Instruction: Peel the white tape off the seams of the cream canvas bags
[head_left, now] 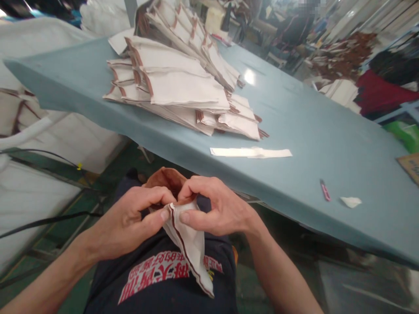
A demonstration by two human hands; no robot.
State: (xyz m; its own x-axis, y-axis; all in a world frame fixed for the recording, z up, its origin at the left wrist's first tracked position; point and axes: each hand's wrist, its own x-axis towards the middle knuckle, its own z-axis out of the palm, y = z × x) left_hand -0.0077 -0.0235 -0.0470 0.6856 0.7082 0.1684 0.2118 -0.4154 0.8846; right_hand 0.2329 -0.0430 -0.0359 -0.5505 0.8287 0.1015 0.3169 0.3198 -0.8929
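Between my two hands is a fabric piece (190,235), cream on one side, with a dark brown edge strip running down it and a rust-brown part curling up behind. My left hand (140,218) pinches it by the brown strip, thumb on top. Close beside it, my right hand (212,209) pinches the cream side between thumb and fingers. The lower end of the cloth hangs in a point over my dark printed apron (157,279). Some fingertips are hidden behind the fabric.
A blue-covered table (294,126) stands ahead, bearing stacked cream fabric pieces (183,87) with brown edges. A pale strip (250,152), a pink cutter (324,190) and a white scrap (351,201) lie on it. Black cables (49,220) run at left.
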